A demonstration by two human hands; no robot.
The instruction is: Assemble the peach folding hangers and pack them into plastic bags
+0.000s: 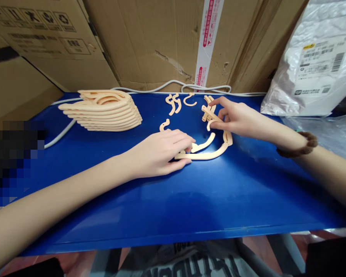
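My left hand [170, 152] is closed on the near end of a cream plastic hanger part [210, 155], a long curved arm lying on the blue table. A shorter curved piece [206, 144] sticks out beyond its fingers. My right hand [233, 115] pinches a straight cream plastic strip [212, 114] between thumb and fingers, above the far end of the curved arm. By its thumb a small curved tip [209, 124] shows, mostly hidden. Just beyond my left hand lies a loose hook piece [164, 124].
Folded cream hangers [103, 111] are stacked at the left. More hooks [174, 103] and another hook [190, 100] lie along the back, beside short strips [210, 100]. White cable [158, 88] runs before cardboard boxes [150, 42]. A white plastic parcel [311, 69] stands at the right.
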